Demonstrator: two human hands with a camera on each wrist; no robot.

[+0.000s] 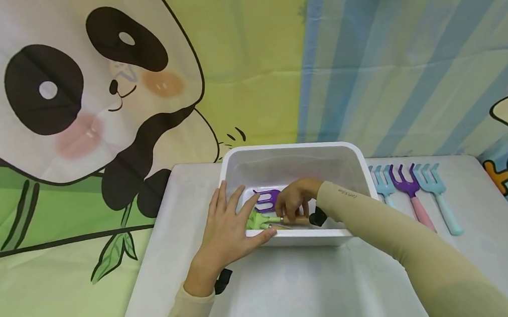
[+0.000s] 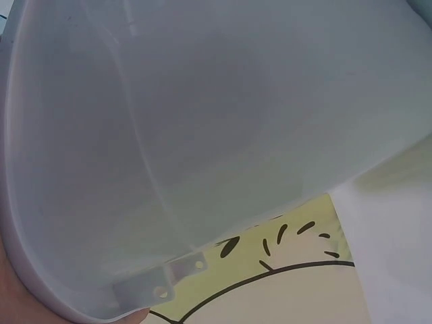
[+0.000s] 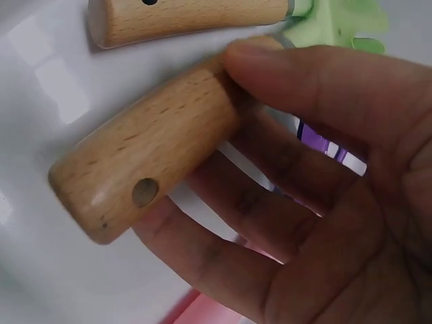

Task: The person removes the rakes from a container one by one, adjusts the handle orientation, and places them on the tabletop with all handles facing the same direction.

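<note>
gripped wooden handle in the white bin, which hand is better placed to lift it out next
The right hand, probably: it grips the wooden handle inside the white bin. The left hand lies spread at the bin's near left corner, holding no tool.

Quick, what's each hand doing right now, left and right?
Left hand: open, fingers spread at the rim of the white bin.
Right hand: closed, holding a wooden handle inside the bin.
</note>
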